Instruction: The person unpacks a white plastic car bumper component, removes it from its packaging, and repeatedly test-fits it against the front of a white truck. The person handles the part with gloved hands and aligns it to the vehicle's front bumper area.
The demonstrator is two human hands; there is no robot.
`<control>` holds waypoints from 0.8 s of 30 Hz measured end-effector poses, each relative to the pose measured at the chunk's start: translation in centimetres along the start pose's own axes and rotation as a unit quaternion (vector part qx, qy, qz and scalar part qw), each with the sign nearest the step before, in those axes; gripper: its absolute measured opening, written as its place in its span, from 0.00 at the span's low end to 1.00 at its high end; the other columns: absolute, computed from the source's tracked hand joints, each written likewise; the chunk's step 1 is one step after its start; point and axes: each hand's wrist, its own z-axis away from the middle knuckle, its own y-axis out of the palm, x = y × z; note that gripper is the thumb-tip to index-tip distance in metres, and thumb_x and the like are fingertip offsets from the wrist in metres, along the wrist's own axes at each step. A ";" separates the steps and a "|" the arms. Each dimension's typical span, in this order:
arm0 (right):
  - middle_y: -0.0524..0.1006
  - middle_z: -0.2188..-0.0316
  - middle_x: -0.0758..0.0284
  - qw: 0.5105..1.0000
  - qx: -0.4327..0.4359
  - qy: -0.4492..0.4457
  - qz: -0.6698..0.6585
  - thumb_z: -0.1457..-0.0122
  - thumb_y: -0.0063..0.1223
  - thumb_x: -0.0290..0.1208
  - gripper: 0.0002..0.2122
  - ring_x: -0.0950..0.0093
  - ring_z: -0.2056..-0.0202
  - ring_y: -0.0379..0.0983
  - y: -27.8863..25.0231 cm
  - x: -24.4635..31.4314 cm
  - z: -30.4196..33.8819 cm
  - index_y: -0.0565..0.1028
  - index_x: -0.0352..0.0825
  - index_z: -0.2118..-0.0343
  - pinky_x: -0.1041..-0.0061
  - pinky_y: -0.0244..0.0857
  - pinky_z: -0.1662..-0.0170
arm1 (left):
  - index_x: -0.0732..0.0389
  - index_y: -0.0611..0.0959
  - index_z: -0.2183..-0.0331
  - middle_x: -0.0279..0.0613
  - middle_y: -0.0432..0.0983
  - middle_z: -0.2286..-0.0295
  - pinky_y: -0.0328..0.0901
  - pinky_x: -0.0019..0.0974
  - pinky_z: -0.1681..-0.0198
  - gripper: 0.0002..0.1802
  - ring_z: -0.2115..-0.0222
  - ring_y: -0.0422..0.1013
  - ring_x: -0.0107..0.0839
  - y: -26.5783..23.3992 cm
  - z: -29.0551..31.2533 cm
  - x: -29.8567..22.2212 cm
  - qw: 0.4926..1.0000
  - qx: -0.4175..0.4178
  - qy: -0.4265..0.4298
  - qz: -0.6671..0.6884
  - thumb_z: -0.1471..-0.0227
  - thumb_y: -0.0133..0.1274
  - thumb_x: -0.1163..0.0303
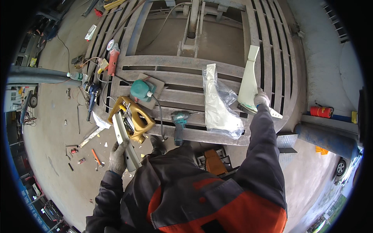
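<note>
Outdoor concrete yard, with a slatted rusty steel platform (pixel 186 66) filling the upper frame as the work surface. Left hand (pixel 116 157), gloved, fingers closed around a pale metal bar (pixel 125 141) at lower left, just beside a gold-coloured power saw (pixel 134 120). Right hand (pixel 261 99), gloved, fingers gripping the lower end of a cream moulded panel (pixel 248 83) standing on the slats at right of centre. Possibly a slip risk: panel held by one end only, likely to tip or catch in a slat gap. Nearby: plastic-wrapped white panel (pixel 217 105), teal cordless drill (pixel 179 124), teal sander (pixel 140 90), red angle grinder (pixel 113 58), trailing cables. Red fire extinguisher (pixel 321 112) at right.
</note>
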 end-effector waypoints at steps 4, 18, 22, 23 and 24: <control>0.69 0.38 0.62 0.999 0.001 0.039 0.031 0.39 0.53 0.40 0.27 0.59 0.39 0.67 1.3 1.4 0.9 0.64 0.49 0.36 0.54 0.62 0.39 | 0.66 0.77 0.49 0.39 0.78 0.64 0.72 0.37 0.60 0.31 0.64 0.75 0.30 -0.4 0.0 0.0 1.000 0.003 -0.013 0.000 0.48 0.66 0.58; 0.78 0.52 0.45 0.983 0.101 -0.131 -0.084 0.41 0.44 0.69 0.39 0.49 0.50 0.75 12.3 7.5 13.1 0.74 0.32 0.45 0.56 0.69 0.48 | 0.64 0.77 0.51 0.35 0.76 0.68 0.71 0.34 0.66 0.30 0.69 0.73 0.27 -1.7 -0.6 1.4 1.000 0.013 -0.003 0.007 0.48 0.66 0.54; 0.80 0.63 0.47 0.968 0.027 -0.182 -0.168 0.36 0.43 0.62 0.31 0.48 0.57 0.77 7.1 9.2 16.6 0.79 0.33 0.56 0.53 0.70 0.54 | 0.59 0.78 0.55 0.30 0.69 0.76 0.65 0.33 0.77 0.27 0.79 0.67 0.25 -2.4 -1.1 1.0 0.998 0.033 0.007 0.044 0.45 0.62 0.48; 0.81 0.64 0.48 0.957 0.022 -0.221 -0.188 0.36 0.43 0.61 0.30 0.48 0.57 0.77 5.7 9.4 17.7 0.80 0.34 0.58 0.53 0.70 0.54 | 0.57 0.78 0.56 0.30 0.68 0.76 0.63 0.33 0.80 0.24 0.82 0.65 0.25 -2.8 -1.4 0.9 0.994 0.034 -0.028 0.095 0.44 0.60 0.49; 0.81 0.64 0.49 0.943 0.018 -0.261 -0.208 0.36 0.43 0.60 0.29 0.48 0.57 0.77 4.1 10.1 18.9 0.82 0.34 0.61 0.53 0.70 0.54 | 0.57 0.77 0.58 0.30 0.69 0.76 0.62 0.32 0.80 0.22 0.81 0.65 0.25 -2.7 -1.2 -0.3 0.988 0.054 -0.033 0.140 0.44 0.60 0.51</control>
